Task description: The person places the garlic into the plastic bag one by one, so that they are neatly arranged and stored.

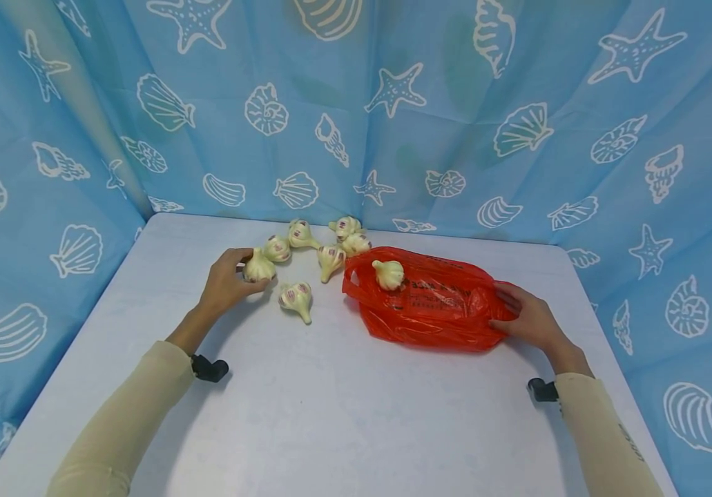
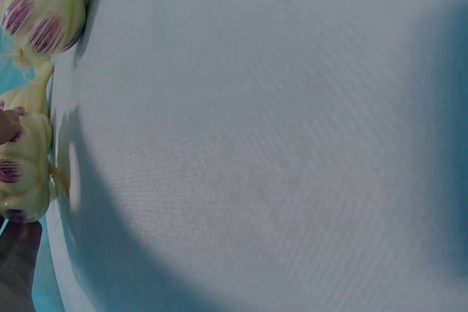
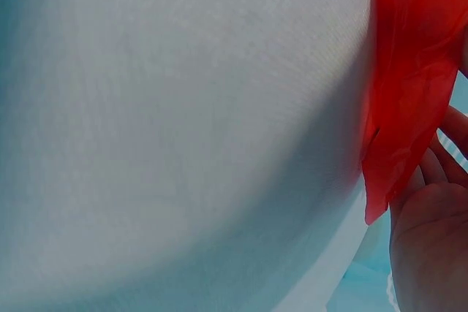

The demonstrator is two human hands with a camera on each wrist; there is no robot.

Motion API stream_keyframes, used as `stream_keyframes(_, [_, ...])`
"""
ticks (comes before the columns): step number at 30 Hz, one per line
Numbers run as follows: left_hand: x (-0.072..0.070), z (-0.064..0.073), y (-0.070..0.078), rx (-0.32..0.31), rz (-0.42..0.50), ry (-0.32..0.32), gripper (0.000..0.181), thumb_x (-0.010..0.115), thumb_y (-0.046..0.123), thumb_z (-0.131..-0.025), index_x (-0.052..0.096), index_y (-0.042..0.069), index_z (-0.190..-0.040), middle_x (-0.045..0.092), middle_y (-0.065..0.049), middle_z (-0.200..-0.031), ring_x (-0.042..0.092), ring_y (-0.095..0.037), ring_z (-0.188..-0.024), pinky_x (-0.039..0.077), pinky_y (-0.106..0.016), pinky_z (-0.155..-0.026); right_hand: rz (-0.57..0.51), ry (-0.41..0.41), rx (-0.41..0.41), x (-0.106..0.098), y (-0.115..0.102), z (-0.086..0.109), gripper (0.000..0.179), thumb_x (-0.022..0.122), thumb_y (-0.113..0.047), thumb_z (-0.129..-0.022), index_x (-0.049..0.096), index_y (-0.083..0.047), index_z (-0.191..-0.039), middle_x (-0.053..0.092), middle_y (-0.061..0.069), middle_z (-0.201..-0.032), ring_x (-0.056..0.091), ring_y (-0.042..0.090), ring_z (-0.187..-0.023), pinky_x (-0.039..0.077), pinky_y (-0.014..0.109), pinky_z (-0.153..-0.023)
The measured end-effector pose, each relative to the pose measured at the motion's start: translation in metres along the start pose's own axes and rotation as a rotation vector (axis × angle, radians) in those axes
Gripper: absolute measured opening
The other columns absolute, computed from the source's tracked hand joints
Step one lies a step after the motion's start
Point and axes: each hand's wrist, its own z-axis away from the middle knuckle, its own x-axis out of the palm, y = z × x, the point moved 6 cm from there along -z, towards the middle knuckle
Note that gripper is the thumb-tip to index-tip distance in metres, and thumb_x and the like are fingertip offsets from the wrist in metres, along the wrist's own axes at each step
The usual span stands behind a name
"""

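Observation:
At the left of the garlic group, my left hand (image 1: 225, 281) grips a garlic bulb (image 1: 259, 266) between thumb and fingers. The left wrist view shows this bulb (image 2: 22, 173) at its left edge, with fingertips on two sides of it. My right hand (image 1: 532, 319) holds the right end of a red plastic bag (image 1: 436, 321), thumb at the near side and fingers on top. In the right wrist view the bag's corner (image 3: 379, 188) hangs beside the palm. One garlic bulb (image 1: 389, 275) lies on top of the bag's left part.
Several more garlic bulbs lie between the left hand and the bag, including one nearer bulb (image 1: 296, 298) and one beside the bag's left end (image 1: 331, 259). They rest on a white table (image 1: 343, 414). A blue shell-print curtain (image 1: 331, 90) stands behind and at both sides.

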Motion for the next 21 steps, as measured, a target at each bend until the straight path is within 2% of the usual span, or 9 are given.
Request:
stream_keyframes(11, [-0.0054,-0.0032,0.0025,0.026,0.02,0.052,0.067,0.082,0.021,-0.077,0.052,-0.006,-0.131,0.054,-0.022,-0.123,0.053,-0.034,-0.114,0.049,-0.047,-0.093,-0.003,-0.002,-0.01,-0.0005,-0.0006,0.0002,0.096,0.086,-0.021,-0.074,0.031,-0.011,-0.152,0.038,0.019,-0.15,0.037,0.042,-0.134,0.048,0.051,-0.091])
stream_keyframes(21, [-0.0028,-0.0043,0.0088,0.043,0.056,0.053,0.067,0.082,0.022,-0.078,0.053,-0.004,-0.132,0.053,-0.019,-0.124,0.052,-0.033,-0.116,0.05,-0.046,-0.092,-0.005,0.006,-0.004,0.001,0.0018,-0.001,0.094,0.085,-0.019,-0.075,0.032,-0.011,-0.152,0.039,0.017,-0.15,0.038,0.04,-0.134,0.048,0.05,-0.092])
